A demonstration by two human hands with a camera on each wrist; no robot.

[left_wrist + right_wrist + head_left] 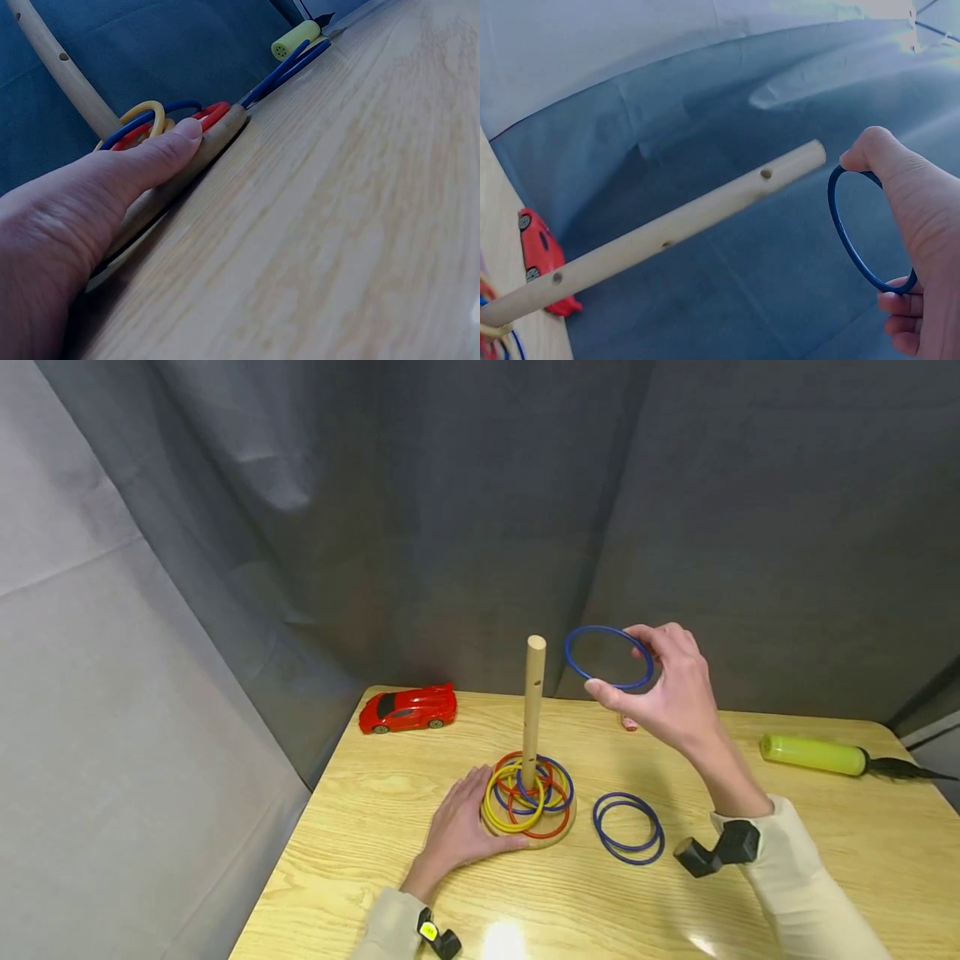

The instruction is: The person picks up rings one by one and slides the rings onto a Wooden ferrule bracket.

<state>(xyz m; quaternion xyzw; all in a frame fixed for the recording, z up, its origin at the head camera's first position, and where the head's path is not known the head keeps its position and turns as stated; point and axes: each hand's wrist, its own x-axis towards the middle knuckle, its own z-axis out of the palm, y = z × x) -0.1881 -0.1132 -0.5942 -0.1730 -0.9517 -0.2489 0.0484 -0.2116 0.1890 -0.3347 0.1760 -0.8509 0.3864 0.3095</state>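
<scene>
My right hand pinches a blue ring between thumb and fingers, raised to the right of the wooden peg. In the right wrist view, that ring hangs just beyond the peg's top end. The peg stands upright on a round wooden base. Around its foot lie several overlapping yellow, red and blue rings. My left hand holds the base at its left and near side. In the left wrist view, the thumb lies along the base's rim.
Two blue rings overlap on the table right of the base. A red toy car sits at the back left, a yellow-green cylinder with a black end at the right. Behind the table hangs a dark curtain.
</scene>
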